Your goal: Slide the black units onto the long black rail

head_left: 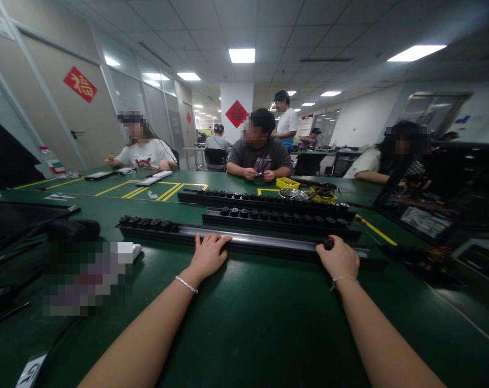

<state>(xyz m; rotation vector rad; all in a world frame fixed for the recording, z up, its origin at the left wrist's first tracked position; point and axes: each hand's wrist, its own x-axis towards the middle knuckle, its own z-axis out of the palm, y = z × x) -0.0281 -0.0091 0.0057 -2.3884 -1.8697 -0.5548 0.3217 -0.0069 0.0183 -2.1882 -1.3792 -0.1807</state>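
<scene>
A long black rail [260, 241] with a shiny inner channel lies across the green table in front of me. Several small black round parts [151, 222] sit in a row at its left end. My left hand [209, 254] rests on the near edge of this rail with its fingers spread. Toward the rail's right end, my right hand [341, 260] pinches a small black part [329, 244] at the channel. The lower side of that part is hidden by my fingers. Just behind lie a second rail [282, 222] and a third rail [264, 202], both carrying rows of similar parts.
A metal bowl [293, 194] and a yellow tray [287, 184] stand behind the rails. To the left are a blurred-out object [93, 277] and a black item [72, 230]. Dark wires [434, 261] lie at right. Several people sit around the table.
</scene>
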